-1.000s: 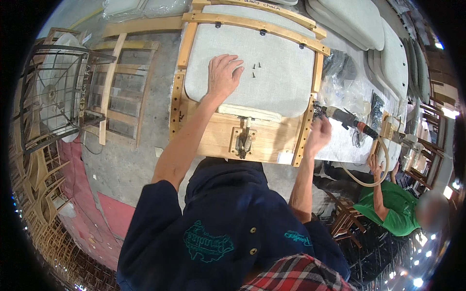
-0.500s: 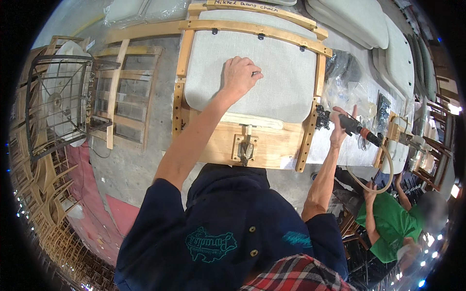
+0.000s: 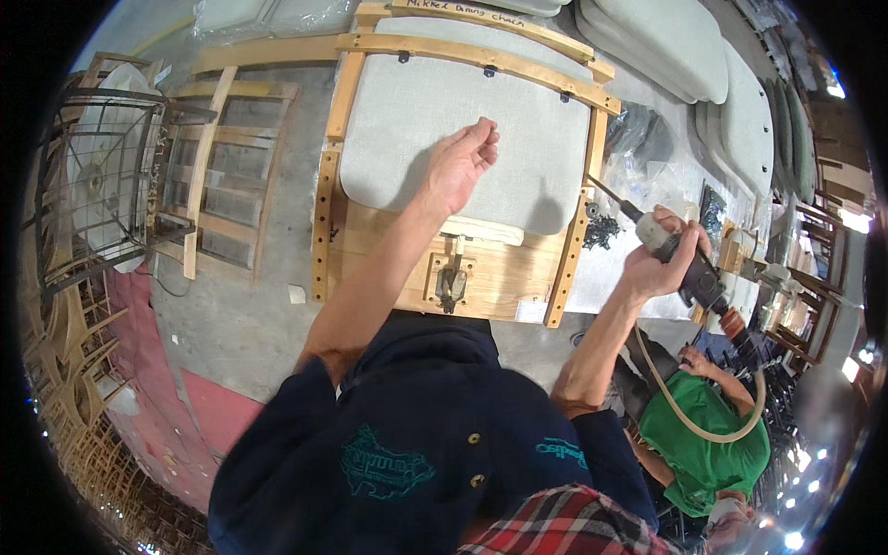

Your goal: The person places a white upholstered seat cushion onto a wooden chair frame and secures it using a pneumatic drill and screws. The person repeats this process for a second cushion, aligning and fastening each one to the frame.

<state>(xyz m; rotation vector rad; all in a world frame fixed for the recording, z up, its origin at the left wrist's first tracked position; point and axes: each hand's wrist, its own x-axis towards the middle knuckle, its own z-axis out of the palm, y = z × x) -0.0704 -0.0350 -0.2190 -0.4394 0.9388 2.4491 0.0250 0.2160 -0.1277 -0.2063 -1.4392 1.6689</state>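
A light grey upholstered panel (image 3: 407, 116) lies in a wooden frame jig (image 3: 328, 199). Over it hovers my left hand (image 3: 462, 166), fingers curled and thumb pressed against them; what they may pinch is hidden. My right hand (image 3: 661, 264) is wrapped round an air screwdriver (image 3: 703, 285), to the right of the jig. Its long bit points up and left toward the jig's right rail, and a beige hose (image 3: 689, 421) loops from its back end. Beside that rail sits a pile of small black screws (image 3: 601, 229). A metal toggle clamp (image 3: 450, 282) is fixed at the jig's near edge.
Stacked grey panels (image 3: 661, 46) and clear plastic wrap (image 3: 647, 157) lie at the right. A wooden pallet (image 3: 231, 139) and a black wire-caged fan (image 3: 97, 180) stand at the left. A person in a green shirt (image 3: 694, 444) works at the lower right.
My right hand has closed round the screwdriver and lifted it, its bit now swung up and left. My left hand has turned; the small dark piece at its fingertips no longer shows.
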